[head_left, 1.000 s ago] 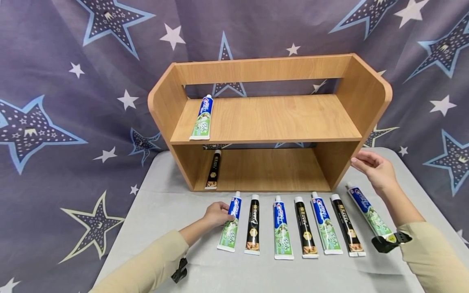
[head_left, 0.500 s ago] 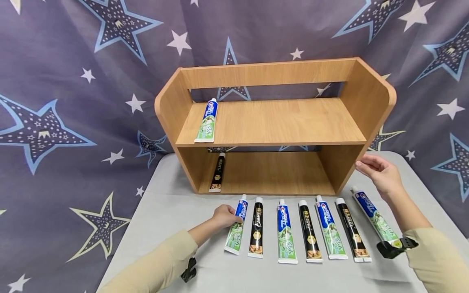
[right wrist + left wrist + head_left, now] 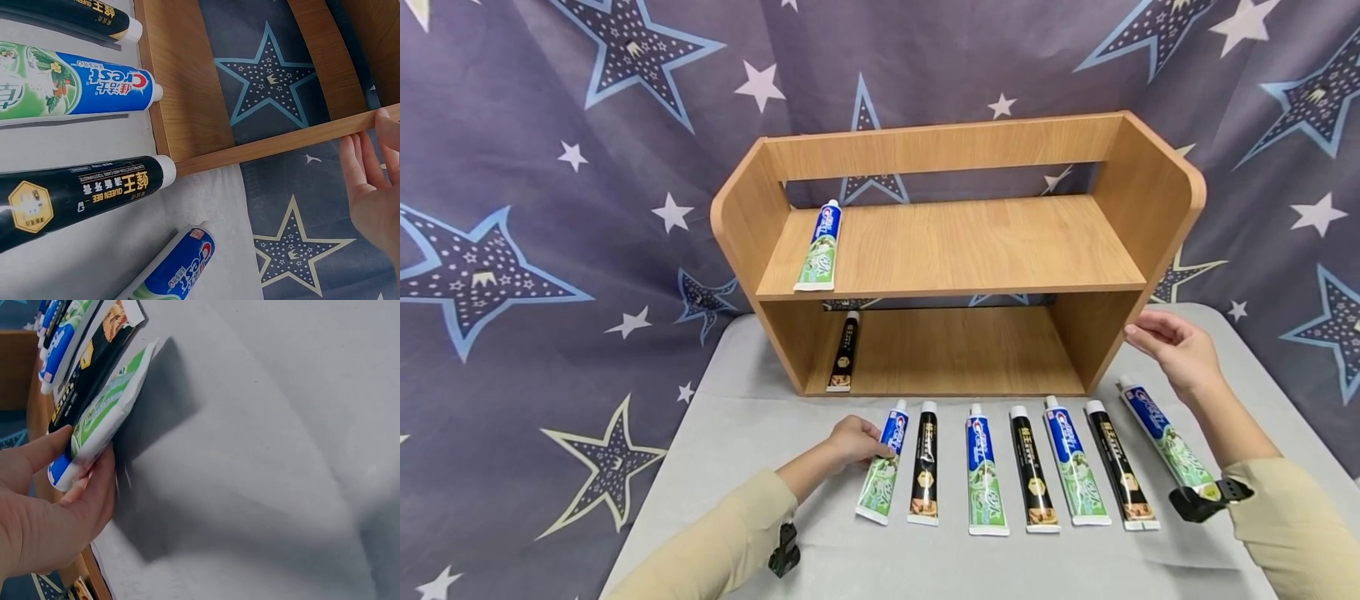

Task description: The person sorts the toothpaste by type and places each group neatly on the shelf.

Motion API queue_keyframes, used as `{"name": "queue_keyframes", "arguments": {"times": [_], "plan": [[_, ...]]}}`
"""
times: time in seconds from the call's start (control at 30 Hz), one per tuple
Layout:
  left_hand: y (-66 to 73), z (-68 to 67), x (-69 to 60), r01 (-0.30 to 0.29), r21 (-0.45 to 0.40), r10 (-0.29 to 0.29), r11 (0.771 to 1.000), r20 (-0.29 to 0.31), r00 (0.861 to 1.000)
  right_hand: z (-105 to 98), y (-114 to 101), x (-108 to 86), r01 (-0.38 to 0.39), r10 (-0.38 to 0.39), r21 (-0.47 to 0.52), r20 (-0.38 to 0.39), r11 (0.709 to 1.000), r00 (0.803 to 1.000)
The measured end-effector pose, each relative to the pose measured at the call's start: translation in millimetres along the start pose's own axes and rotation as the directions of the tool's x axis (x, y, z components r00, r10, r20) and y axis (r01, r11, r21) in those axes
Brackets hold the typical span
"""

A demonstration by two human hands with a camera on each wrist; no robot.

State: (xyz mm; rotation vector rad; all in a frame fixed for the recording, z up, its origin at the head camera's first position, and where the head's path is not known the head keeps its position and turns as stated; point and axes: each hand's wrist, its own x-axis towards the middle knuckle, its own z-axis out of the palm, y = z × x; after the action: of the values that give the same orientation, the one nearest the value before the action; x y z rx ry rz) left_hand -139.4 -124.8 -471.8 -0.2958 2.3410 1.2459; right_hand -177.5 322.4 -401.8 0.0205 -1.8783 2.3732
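Blue-and-green tube [image 3: 876, 492]: lies on the near part of the table, at the left end of a row, cap between 12 and 1 o'clock. Left hand [image 3: 853, 442] comes in from its 9 o'clock, pinching it between thumb and fingers. Left wrist view: tube tipped on its side; whether it clears the cloth, cannot tell.

At its 3 o'clock, just beside and apart: first black tube [image 3: 924, 475]. Row runs on toward 3 o'clock, types alternating: second blue-and-green tube [image 3: 985, 483], second black tube [image 3: 1035, 479], third blue-and-green tube [image 3: 1078, 475], third black tube [image 3: 1122, 475]. Row ends with slanted blue-and-green tube [image 3: 1161, 433], cap toward 11, tail near the right wrist.

Wooden shelf [image 3: 970, 250] stands toward 1 o'clock, two boards. Left end of upper board: upper tube [image 3: 818, 254]. Below it, lower board: lower black tube [image 3: 844, 354].

Right hand [image 3: 1180, 354], at 2 o'clock, grips the shelf's right side panel by its front edge, thumb on the edge, fingers at the outer face.

Outermost: pale table [image 3: 1000, 571]; star-patterned curtain [image 3: 625, 192] behind; beige sleeves [image 3: 722, 533].
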Motion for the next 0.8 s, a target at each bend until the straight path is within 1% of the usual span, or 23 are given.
{"name": "queue_keyframes", "arguments": {"times": [0.2, 0.4, 0.47, 0.57, 0.6, 0.67, 0.7, 0.8], "plan": [[-1.9, -7.4, 0.9, 0.012, -0.081, -0.009, 0.997, 0.044, 0.999, 1.6, -1.3, -1.5, 0.013, -0.013, 0.025, 0.014, 1.0, 1.0], [-1.0, -18.6, 1.1, 0.03, -0.116, -0.023, 0.993, 0.062, 0.998, -1.8, 2.4, 1.9, 0.015, -0.016, 0.045, 0.016, 0.999, 1.0], [-0.2, -21.7, 0.8, 0.04, -0.124, -0.032, 0.992, 0.066, 0.997, -3.7, 3.7, 2.6, 0.012, -0.013, 0.042, 0.015, 0.999, 1.0], [1.0, -26.1, 0.1, 0.058, -0.14, -0.048, 0.988, 0.072, 0.996, -8.2, 7.3, 4.4, 0.008, -0.008, 0.012, 0.012, 1.0, 1.0], [1.6, -27.7, -0.4, 0.062, -0.151, -0.051, 0.987, 0.076, 0.996, -13.2, 11.9, 7.5, 0.022, -0.023, 0.03, 0.035, 0.999, 0.999], [2.9, -30.9, -1.2, 0.066, -0.176, -0.051, 0.982, 0.086, 0.995, -18.0, 16.7, 11.0, 0.038, -0.038, 0.008, 0.049, 0.999, 0.998], [3.6, -32.3, -1.5, 0.067, -0.187, -0.051, 0.98, 0.091, 0.995, -22.6, 21.3, 14.4, 0.049, -0.05, 0.029, 0.064, 0.998, 0.997], [6.1, -36.3, -2.4, 0.066, -0.218, -0.043, 0.974, 0.107, 0.993, -24.4, 24.1, 16.7, 0.064, -0.069, 0.054, 0.078, 0.996, 0.995]]}}
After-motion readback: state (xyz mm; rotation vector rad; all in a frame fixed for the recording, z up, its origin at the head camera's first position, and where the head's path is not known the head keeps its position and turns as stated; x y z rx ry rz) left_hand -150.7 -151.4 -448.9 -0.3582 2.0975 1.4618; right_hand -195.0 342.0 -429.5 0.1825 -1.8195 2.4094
